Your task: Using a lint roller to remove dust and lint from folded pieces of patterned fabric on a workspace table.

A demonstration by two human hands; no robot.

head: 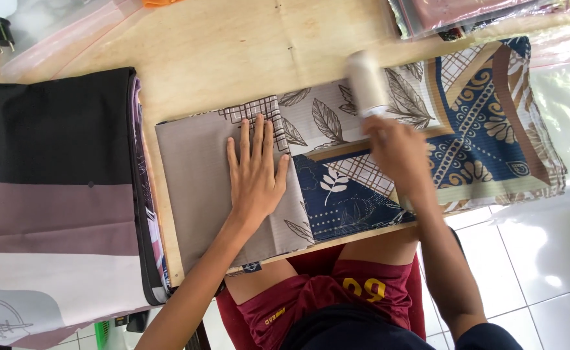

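Cloth (337, 155) on the surface looks soft and light, best pinned flat: left hand (255, 172) presses it open-palmed; right hand (395, 152) grips a roller (366, 83).

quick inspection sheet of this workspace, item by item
surface: bare wooden table, pale.
job's things: patterned folded cloth lying flat across the table; white roller resting on it, blurred.
clutter: stack of folded fabrics at one end; clear plastic bags at the far edge.
grippers: left hand flat, fingers spread on the cloth's grey part; right hand gripping the roller's handle.
cables: no cable seen; a black plug in the corner.
surroundings: white tiled floor; person's red shorts.
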